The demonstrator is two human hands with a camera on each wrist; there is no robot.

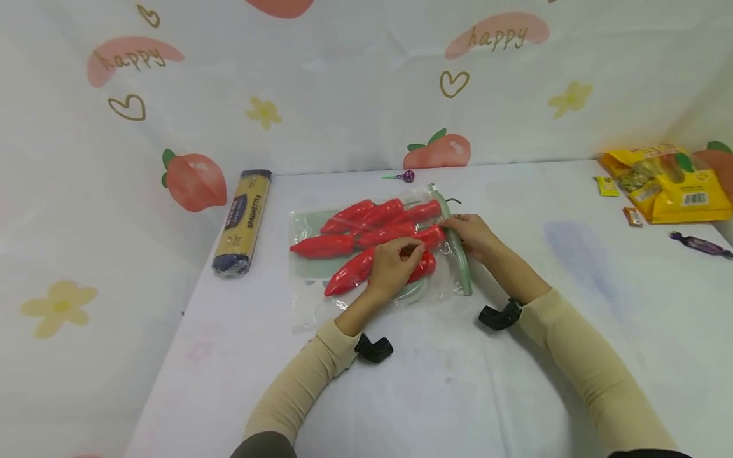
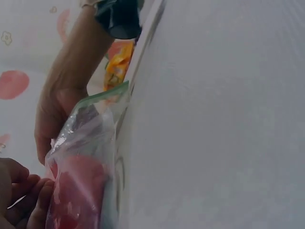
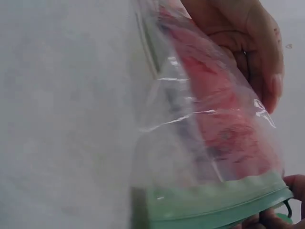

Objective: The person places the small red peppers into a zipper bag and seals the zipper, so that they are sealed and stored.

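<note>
A clear zip bag (image 1: 309, 312) lies flat with several red chili peppers (image 1: 323, 246) inside. Its green zip edge (image 1: 462, 270) faces right. My right hand (image 1: 472, 234) pinches this edge near its middle, thumb on one side and fingers on the other; the right wrist view shows the zip strip (image 3: 214, 205) bowed up to those fingers. Over the lower peppers rests my left hand (image 1: 392, 264), its fingers loosely bent against the plastic. In the left wrist view, the left fingertips (image 2: 43, 191) touch the bag's top beside a pepper (image 2: 78, 191). A thin dark stem (image 1: 454, 201) pokes past the zip edge.
A spaghetti pack (image 1: 243, 222) lies at the left. Behind the bag is a lollipop (image 1: 408, 176). On the right are a yellow candy bag (image 1: 695, 197), a yellow wrapped candy (image 1: 607, 186), a small brown one (image 1: 632, 217) and a purple one (image 1: 701, 244).
</note>
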